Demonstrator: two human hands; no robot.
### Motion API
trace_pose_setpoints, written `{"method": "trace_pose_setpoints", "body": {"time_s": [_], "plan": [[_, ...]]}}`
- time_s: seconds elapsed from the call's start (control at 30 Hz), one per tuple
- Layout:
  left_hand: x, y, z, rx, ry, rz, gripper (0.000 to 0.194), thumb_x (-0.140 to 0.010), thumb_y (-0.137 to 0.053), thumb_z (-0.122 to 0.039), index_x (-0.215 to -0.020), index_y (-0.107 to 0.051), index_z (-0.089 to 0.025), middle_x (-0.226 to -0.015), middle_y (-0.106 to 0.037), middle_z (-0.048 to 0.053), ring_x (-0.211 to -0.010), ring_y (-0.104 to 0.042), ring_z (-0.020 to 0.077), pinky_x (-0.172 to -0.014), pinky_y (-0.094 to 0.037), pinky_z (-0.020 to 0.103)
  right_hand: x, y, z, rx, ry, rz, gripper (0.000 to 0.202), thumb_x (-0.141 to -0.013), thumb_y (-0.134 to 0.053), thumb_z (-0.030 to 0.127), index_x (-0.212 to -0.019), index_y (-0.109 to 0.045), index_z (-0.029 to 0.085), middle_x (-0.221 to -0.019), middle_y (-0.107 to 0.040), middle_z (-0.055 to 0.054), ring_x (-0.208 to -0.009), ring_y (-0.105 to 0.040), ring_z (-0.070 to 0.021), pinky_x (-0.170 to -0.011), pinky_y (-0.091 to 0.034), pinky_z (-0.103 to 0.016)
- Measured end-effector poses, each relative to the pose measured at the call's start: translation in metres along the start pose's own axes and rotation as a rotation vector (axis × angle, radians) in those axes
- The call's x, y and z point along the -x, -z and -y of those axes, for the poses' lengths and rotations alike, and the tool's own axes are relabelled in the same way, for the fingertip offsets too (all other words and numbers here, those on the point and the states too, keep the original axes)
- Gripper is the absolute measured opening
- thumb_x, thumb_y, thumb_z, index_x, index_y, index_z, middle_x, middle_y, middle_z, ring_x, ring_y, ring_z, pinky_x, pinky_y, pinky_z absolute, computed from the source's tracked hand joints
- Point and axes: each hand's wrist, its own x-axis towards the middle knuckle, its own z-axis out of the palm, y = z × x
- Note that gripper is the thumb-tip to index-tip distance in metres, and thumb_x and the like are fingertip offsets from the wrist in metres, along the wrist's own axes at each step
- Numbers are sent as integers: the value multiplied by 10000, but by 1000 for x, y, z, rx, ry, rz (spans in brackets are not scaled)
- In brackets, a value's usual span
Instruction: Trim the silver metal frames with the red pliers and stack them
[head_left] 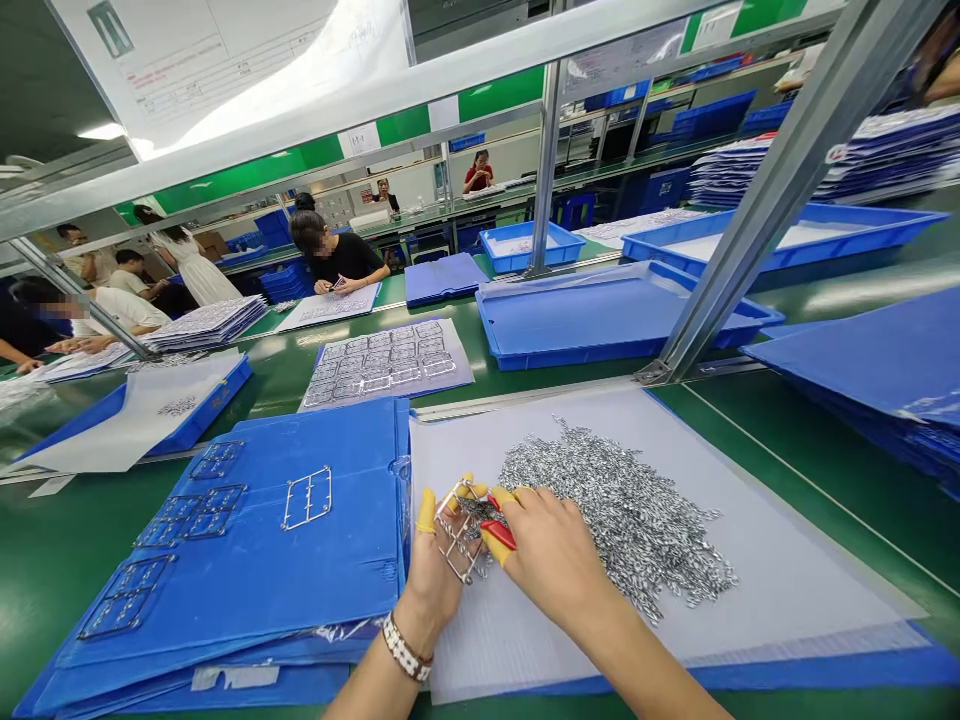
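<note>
My left hand [431, 585], with yellow finger covers and a bracelet at the wrist, grips a silvery metal frame [459, 545] with thin crossbars. Small metal pieces lie in that palm, partly hidden. Closed around red-handled pliers [498, 535], my right hand [551, 548] works right beside the frame; the tool's jaws are hard to make out. A wide heap of small shiny metal pieces [615, 510] lies just beyond the right hand on a whitish sheet [780, 590]. To the left, one similar bright frame [307, 498] rests on blue boards [300, 590].
Several darker frames [214, 510] lie on the boards' left side. A sheet of frames [386, 362] and a blue tray [592, 310] stand behind. A slanting metal post [757, 200] rises at right. Across the bench, a co-worker [337, 255] handles something small.
</note>
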Motion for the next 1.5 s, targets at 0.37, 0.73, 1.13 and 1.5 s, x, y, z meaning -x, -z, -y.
{"method": "trace_pose_setpoints", "body": {"time_s": [0.37,0.73,1.13,1.5], "plan": [[1,3,2,-61,-27,-8,532,-906,-388,-535,-1194,-627,-157,-1165,-654,108,-1067,-578,230,-819,-455,293,0,3,-2,-24,2,24,292,-850,-567,332,-1121,-618,236,-973,-667,-71,-929,-572,-247,-754,-361,-350],[1,3,0,-61,-36,5,535,-872,-444,-558,-1168,-630,-153,-1212,-626,134,-1105,-566,271,-814,-484,348,6,6,-6,34,12,-5,302,-838,-595,313,-1123,-615,215,-941,-661,-67,-912,-574,-261,-732,-361,-372],[1,-2,-2,69,13,2,548,-871,-435,-563,-1153,-617,-130,-1236,-603,154,-1079,-581,292,-717,-513,362,18,-3,-10,25,-28,50,241,-833,-559,268,-1058,-611,198,-947,-649,-73,-933,-551,-272,-759,-318,-382],[0,-1,1,30,-24,-62,533,-854,-468,-565,-1142,-631,-148,-1236,-605,139,-1101,-571,283,-738,-507,345,16,-4,-5,87,-3,50,149,-835,-542,213,-956,-628,203,-865,-646,-75,-840,-575,-242,-688,-334,-357]]}}
